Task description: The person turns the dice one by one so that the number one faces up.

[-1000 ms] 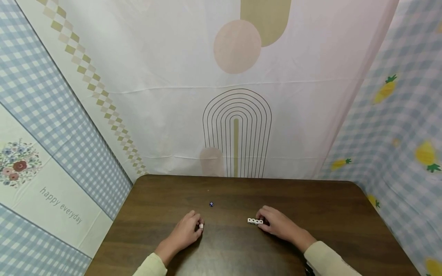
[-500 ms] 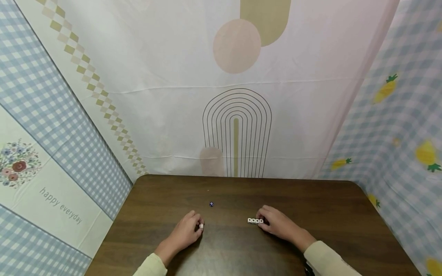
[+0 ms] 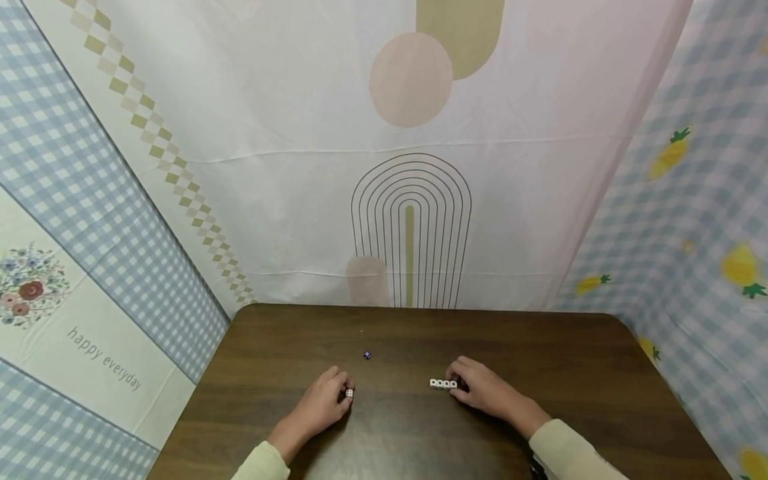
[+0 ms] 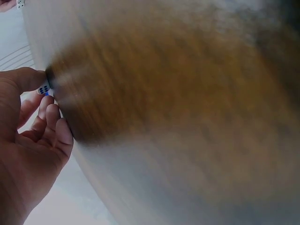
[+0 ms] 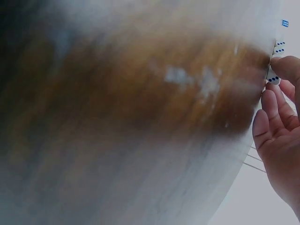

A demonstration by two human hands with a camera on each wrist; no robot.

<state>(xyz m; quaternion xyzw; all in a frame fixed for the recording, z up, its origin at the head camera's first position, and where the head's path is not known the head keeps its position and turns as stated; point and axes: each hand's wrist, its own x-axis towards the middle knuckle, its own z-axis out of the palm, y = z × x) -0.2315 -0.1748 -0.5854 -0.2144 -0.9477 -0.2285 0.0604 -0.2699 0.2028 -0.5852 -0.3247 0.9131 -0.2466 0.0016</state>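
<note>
My left hand pinches a single white die between thumb and fingers at the tabletop. In the left wrist view that white die shows blue pips. My right hand has thumb and fingertips at the right end of a short row of white dice, lined up side by side. The right wrist view shows the end die between thumb and fingers, with more white dice beyond it. A dark blue die with pale pips lies farther back, between the two hands.
The brown wooden table has rounded far corners. Behind it hangs a pale cloth with arch patterns. Checked cloths flank both sides, the right one printed with pineapples.
</note>
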